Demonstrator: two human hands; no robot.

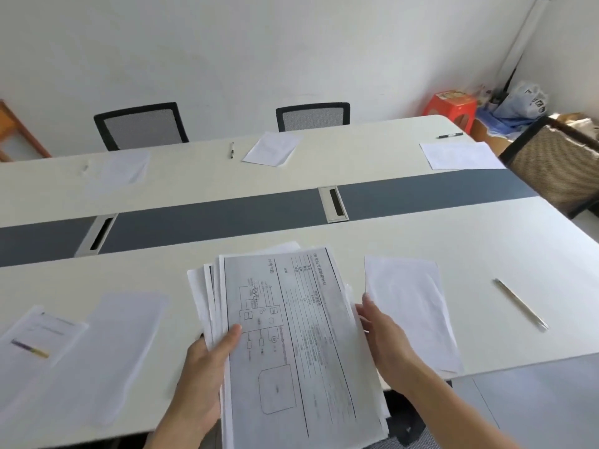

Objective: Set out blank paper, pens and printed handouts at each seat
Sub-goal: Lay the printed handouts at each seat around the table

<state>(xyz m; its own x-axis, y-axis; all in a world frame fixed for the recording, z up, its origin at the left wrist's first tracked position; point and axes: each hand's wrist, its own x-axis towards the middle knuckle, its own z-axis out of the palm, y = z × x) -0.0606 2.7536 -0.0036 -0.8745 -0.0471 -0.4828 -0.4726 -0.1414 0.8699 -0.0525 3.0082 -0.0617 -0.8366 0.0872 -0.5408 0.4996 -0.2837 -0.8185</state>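
Handouts (291, 335) form a fanned stack held over the near edge of the table (486, 234). Left hand (207, 361) grasps the stack's left side, thumb on top. Right hand (382, 335) pinches its right edge. Blank sheet (408, 303) and pen (520, 304) lie on the table to the right, apart from each other.

The stack of handouts (291, 335), gripped by the left hand (201, 367) and right hand (385, 338): thin white paper, matt, black print, edges uneven. The sheet (411, 312) just right of the right hand: plain white paper, matt, lightly creased. The pen (520, 304) further right: silver, glossy, looks metal. The table (453, 241) under the hands: smooth off-white top, low sheen. Its strip (227, 218) beyond the hands: dark grey, matt. The cable slot (334, 204) in it: pale frame, looks brushed metal. The chairs (142, 128) far beyond the hands: grey mesh cloth backs, black plastic frames. The stool (453, 108) far right: red plastic, glossy.
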